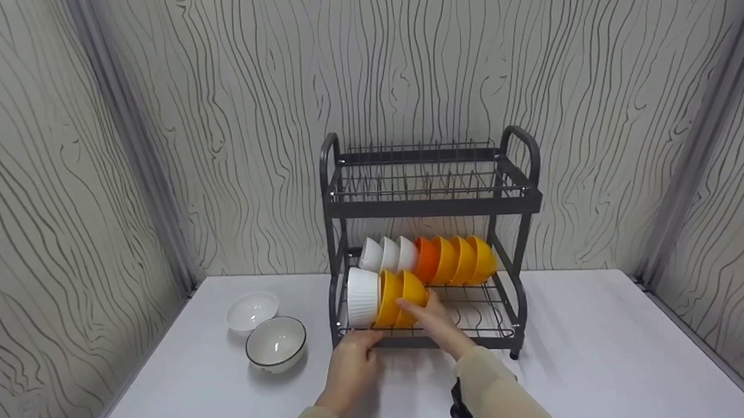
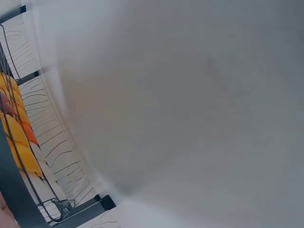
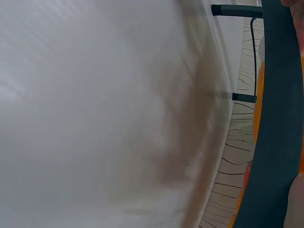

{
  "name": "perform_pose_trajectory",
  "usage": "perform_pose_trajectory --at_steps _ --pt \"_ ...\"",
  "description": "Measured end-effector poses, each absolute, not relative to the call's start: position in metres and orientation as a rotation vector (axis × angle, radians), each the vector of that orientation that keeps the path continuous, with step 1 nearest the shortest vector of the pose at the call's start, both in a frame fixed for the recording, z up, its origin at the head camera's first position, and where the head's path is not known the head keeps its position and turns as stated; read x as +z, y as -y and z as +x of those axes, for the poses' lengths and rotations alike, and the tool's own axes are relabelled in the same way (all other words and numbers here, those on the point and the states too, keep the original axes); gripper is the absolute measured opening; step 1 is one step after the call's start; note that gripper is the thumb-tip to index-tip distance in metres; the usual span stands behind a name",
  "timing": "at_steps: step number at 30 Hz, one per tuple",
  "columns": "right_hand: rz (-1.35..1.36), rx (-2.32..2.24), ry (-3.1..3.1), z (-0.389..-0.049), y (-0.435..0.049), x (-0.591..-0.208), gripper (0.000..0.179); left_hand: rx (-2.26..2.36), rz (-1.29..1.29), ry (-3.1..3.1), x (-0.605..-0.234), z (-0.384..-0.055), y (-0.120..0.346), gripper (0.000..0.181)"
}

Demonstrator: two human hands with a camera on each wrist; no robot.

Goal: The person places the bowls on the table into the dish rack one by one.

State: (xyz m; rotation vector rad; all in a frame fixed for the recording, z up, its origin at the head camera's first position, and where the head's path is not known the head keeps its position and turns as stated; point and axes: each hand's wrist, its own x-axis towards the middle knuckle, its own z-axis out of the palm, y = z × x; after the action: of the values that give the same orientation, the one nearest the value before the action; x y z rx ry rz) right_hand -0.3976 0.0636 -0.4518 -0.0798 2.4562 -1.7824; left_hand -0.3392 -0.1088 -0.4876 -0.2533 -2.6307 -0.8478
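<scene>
A dark two-tier dish rack (image 1: 435, 207) stands on the table. On its lower tier, a front row holds a white ribbed bowl (image 1: 363, 298) at the left and two yellow bowls tipped on their sides beside it. My right hand (image 1: 438, 323) grips the rightmost yellow bowl (image 1: 416, 289), thumb on its near side, other fingers partly hidden behind it. At the lower front rail my left hand (image 1: 353, 366) holds the rack, fingers over the rail and thumb below. Both wrist views show mostly tabletop, the rack's rail (image 3: 278, 114) and slivers of hand.
Behind the front row stand white bowls (image 1: 388, 254), an orange bowl (image 1: 425, 260) and yellow bowls (image 1: 482, 260). Left of the rack, a white bowl (image 1: 252, 311) and a dark-rimmed bowl (image 1: 277, 342) sit on the table (image 1: 583, 351). Wood-patterned panels surround the table.
</scene>
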Motion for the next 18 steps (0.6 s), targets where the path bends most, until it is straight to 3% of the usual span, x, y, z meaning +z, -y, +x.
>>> perform_pose_trajectory --at_steps 10,18 --pt "-0.145 -1.73 -2.686 -0.388 -0.08 -0.454 0.089 -0.933 -0.294 2.591 -0.489 -0.343 0.106 0.035" --pt "-0.26 -1.119 -3.16 -0.379 -0.116 -0.467 0.07 -0.937 -0.234 2.567 -0.49 -0.342 0.109 0.037"
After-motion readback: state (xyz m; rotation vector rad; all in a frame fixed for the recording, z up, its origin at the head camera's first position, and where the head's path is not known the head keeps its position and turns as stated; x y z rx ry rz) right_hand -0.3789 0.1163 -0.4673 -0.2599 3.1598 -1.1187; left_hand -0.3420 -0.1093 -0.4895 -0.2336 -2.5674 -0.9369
